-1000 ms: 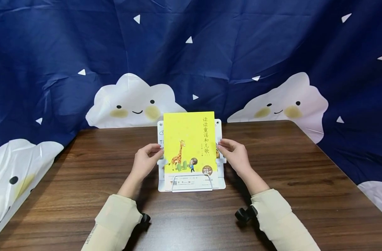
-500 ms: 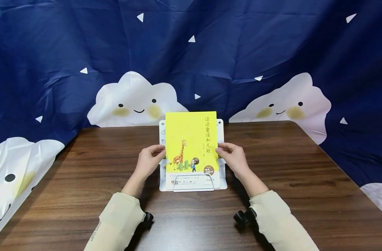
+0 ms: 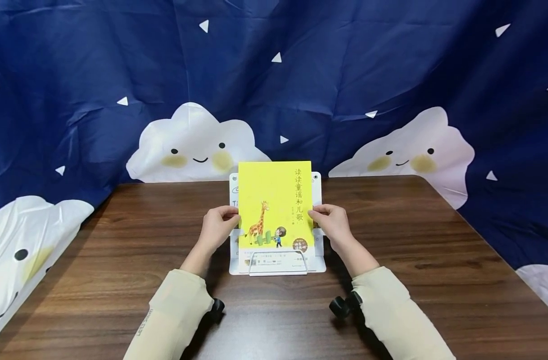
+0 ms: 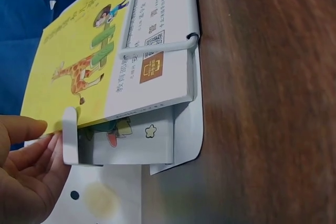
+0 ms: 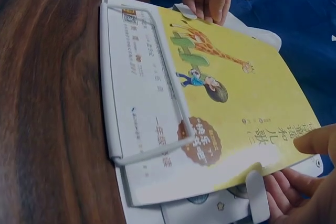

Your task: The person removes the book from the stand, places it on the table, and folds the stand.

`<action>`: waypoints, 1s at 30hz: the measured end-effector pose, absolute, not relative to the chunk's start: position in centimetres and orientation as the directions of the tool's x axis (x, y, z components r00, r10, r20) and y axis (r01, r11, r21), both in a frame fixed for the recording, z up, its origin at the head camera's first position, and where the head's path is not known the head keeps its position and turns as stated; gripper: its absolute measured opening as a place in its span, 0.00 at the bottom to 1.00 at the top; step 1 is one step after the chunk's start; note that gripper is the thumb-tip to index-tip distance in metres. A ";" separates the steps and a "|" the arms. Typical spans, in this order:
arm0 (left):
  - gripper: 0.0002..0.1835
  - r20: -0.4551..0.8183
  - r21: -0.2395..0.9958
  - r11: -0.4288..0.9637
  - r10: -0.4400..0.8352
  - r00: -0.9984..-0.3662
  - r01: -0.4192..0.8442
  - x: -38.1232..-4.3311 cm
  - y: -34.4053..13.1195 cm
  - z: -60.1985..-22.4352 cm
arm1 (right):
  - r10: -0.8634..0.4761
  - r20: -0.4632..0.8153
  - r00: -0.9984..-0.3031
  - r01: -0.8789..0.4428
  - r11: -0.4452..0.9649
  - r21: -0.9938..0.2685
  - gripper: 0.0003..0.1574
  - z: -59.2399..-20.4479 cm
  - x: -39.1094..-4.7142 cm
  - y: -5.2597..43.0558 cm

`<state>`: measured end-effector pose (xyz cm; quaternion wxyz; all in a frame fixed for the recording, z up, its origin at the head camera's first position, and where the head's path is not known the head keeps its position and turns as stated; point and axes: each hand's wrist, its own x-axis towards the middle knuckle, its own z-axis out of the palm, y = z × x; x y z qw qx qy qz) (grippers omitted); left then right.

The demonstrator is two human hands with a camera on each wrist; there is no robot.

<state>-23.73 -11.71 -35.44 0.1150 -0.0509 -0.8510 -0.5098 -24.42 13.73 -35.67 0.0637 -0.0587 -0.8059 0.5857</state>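
Note:
A yellow book [image 3: 274,200] with a giraffe and a child on its cover leans on a white book stand [image 3: 234,250]. The stand's wire bar [image 3: 278,273] crosses the lower front of the cover. My left hand [image 3: 216,227] pinches the book's left edge; in the left wrist view the thumb [image 4: 29,128] lies at the cover edge, with the other fingers behind it. At the opposite edge, my right hand [image 3: 334,225] holds the book with its thumb [image 5: 315,141] on the cover and fingers behind. White side clips [image 4: 70,135] of the stand sit just below both hands.
The stand rests on a dark brown wooden table [image 3: 274,320]. Behind the table hangs a blue curtain [image 3: 301,75] printed with smiling clouds and white triangles. A black wrist camera [image 3: 346,305] is strapped to each forearm.
Both hands have moved slightly inward, and the right thumb now overlaps the book's edge. The book stays upright on the stand, and the whole view has shifted a little.

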 end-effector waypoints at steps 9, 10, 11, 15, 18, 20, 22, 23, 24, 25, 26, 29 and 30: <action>0.04 0.209 0.853 0.506 -0.108 -0.972 0.127 -23.6 -11.5 -35.4 | 0.302 0.014 -0.953 0.098 0.351 -0.931 0.11 -34.4 -23.4 11.9; 0.04 0.202 0.855 0.506 -0.115 -0.973 0.118 -23.6 -11.5 -35.4 | 0.311 0.023 -0.950 0.096 0.360 -0.928 0.10 -34.4 -23.4 11.8; 0.04 0.199 0.856 0.505 -0.121 -0.972 0.112 -23.6 -11.5 -35.4 | 0.316 0.033 -0.948 0.091 0.370 -0.924 0.10 -34.3 -23.3 11.7; 0.04 0.198 0.858 0.501 -0.131 -0.971 0.108 -23.6 -11.3 -35.3 | 0.326 0.040 -0.944 0.096 0.392 -0.915 0.09 -34.8 -23.9 11.8; 0.04 0.206 0.859 0.498 -0.128 -0.970 0.117 -23.7 -11.3 -35.2 | 0.348 0.083 -0.934 0.076 0.421 -0.904 0.08 -38.1 -26.6 12.7; 0.04 0.210 0.858 0.499 -0.126 -0.970 0.121 -23.7 -11.2 -35.1 | 0.368 0.112 -0.923 0.061 0.426 -0.903 0.08 -40.1 -28.3 13.2; 0.04 0.209 0.858 0.500 -0.125 -0.970 0.120 -23.8 -11.0 -35.0 | 0.382 0.142 -0.913 0.045 0.442 -0.896 0.08 -41.9 -29.8 13.7; 0.04 0.211 0.856 0.502 -0.124 -0.970 0.123 -23.9 -11.0 -35.0 | 0.380 0.140 -0.914 0.045 0.441 -0.897 0.09 -41.9 -30.0 13.9; 0.04 0.210 0.856 0.503 -0.123 -0.970 0.122 -24.0 -10.9 -35.0 | 0.373 0.134 -0.918 0.045 0.435 -0.899 0.10 -41.8 -30.0 14.0; 0.04 0.212 0.854 0.505 -0.122 -0.970 0.123 -24.0 -10.8 -35.0 | 0.368 0.117 -0.922 0.055 0.424 -0.904 0.11 -41.0 -29.5 14.0; 0.04 0.209 0.854 0.506 -0.123 -0.970 0.120 -24.0 -10.7 -35.0 | 0.367 0.100 -0.925 0.066 0.412 -0.909 0.12 -40.3 -29.0 13.9; 0.04 0.216 0.852 0.509 -0.125 -0.968 0.124 -24.0 -10.6 -35.0 | 0.365 0.048 -0.930 0.097 0.368 -0.925 0.11 -37.8 -27.2 13.5; 0.04 0.219 0.851 0.510 -0.129 -0.967 0.125 -24.0 -10.5 -34.9 | 0.364 0.028 -0.931 0.108 0.348 -0.931 0.11 -36.8 -26.4 13.2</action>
